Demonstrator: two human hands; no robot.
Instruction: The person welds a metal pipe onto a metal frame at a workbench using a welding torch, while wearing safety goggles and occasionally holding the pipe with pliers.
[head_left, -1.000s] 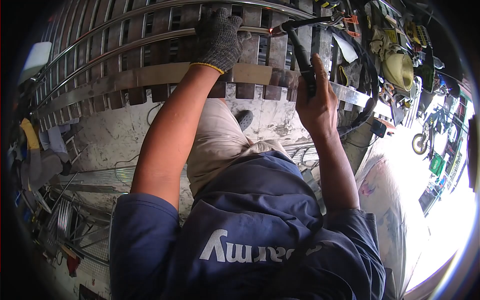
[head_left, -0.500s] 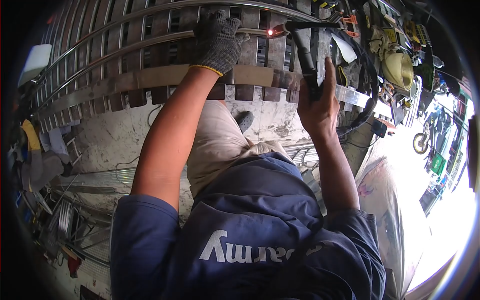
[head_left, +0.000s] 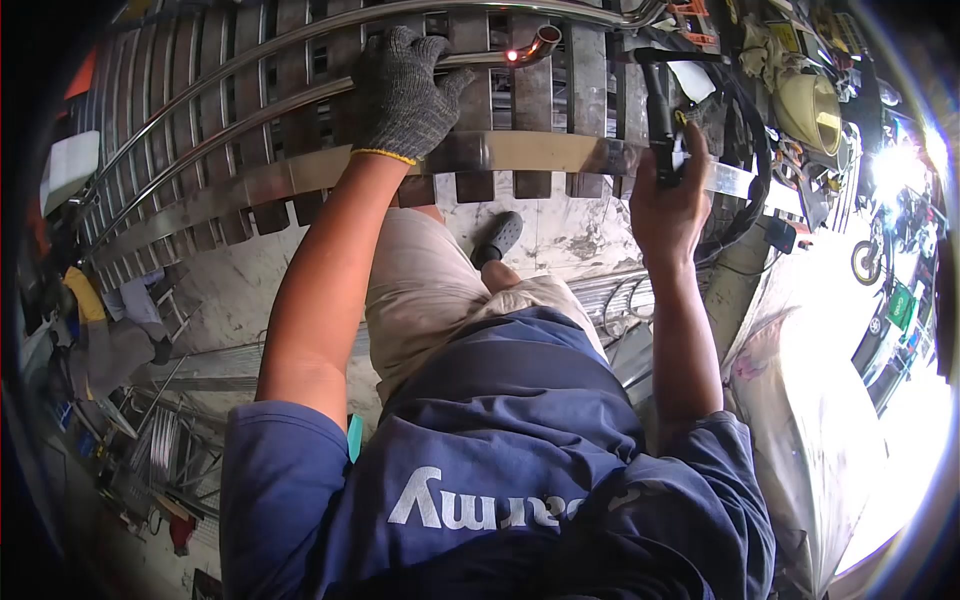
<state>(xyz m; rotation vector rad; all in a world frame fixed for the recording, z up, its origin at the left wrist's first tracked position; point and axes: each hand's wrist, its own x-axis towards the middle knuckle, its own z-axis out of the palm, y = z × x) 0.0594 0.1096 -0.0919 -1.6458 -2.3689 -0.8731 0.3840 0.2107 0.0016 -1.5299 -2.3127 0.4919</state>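
My left hand (head_left: 408,95), in a grey knit glove with a yellow cuff, is closed round a thin shiny metal tube (head_left: 270,112) above the slatted metal bench. The tube ends in a curved elbow (head_left: 546,43), with a small glowing red spot beside the bend. My bare right hand (head_left: 672,195) grips the handle of a black welding torch (head_left: 658,108). The torch head is to the right of the elbow, apart from it. A second, longer tube (head_left: 400,10) runs along the far side.
The slatted bench (head_left: 530,155) has a flat metal front edge. Black cable loops right of the torch. Tools, gloves and a yellowish helmet-like object (head_left: 808,112) crowd the right. Another person (head_left: 105,340) is at the far left. Metal stock (head_left: 250,360) lies on the floor.
My right hand has drawn the torch rightward, away from the glowing spot, uncovering the elbow. My left hand and the tube appear slightly further left, and the view has shifted.
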